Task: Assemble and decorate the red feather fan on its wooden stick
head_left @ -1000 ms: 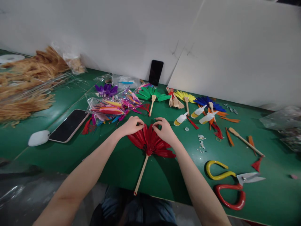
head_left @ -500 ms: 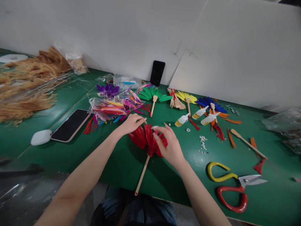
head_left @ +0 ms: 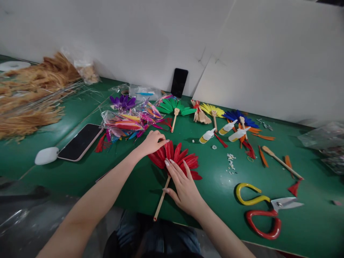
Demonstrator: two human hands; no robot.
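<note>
**Handling a red feather fan (head_left: 191, 161) on the green tabletop (head_left: 217, 193)**

The fan lies before the person, feathers outward, its wooden handle (head_left: 159, 207) pointing toward the near edge. The right hand (head_left: 185, 188) rests with fingers apart over the feather bases. The left hand (head_left: 153, 142) has thumb and forefinger close together at an upper feather tip; whether they clamp it cannot be told. Principal hazards, as judged: a tug at that tip might loosen a feather if its base is weakly fixed; heavy pressure from the right palm or fingers could crease the feathers; a knock to the handle could swing the fan askew. The scissors (head_left: 276, 205), near the right forearm, could be caught by a wide sweep.
</note>
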